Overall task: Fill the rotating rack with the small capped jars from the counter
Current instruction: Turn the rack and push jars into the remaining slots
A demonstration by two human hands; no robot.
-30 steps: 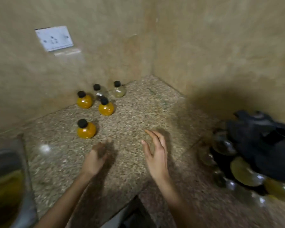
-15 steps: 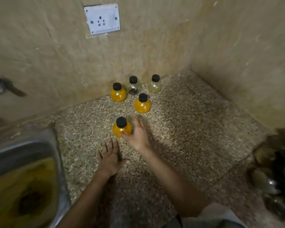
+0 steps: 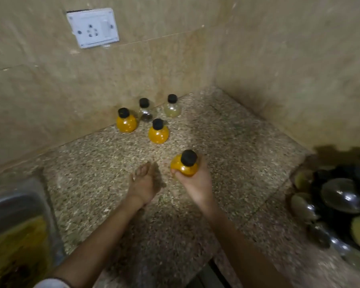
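My right hand (image 3: 195,183) grips a small round orange jar (image 3: 184,166) with a black cap, lifted just above the speckled counter (image 3: 247,146). My left hand (image 3: 143,182) rests flat on the counter beside it, fingers together, holding nothing. Several more capped jars stand near the back wall: two orange ones (image 3: 126,121) (image 3: 158,132), a clear one with dark contents (image 3: 145,111) and a pale yellowish one (image 3: 172,107). The rotating rack (image 3: 337,206) sits at the right edge, dark, with round jars in it, blurred.
A steel sink (image 3: 19,225) with yellowish contents lies at the lower left. Tiled walls meet in a corner behind the jars. A white wall socket (image 3: 93,28) hangs above them.
My right hand closed on the nearest orange jar, lifted it and drew it back to the right. My left hand stayed on the counter. The view swung slightly right.
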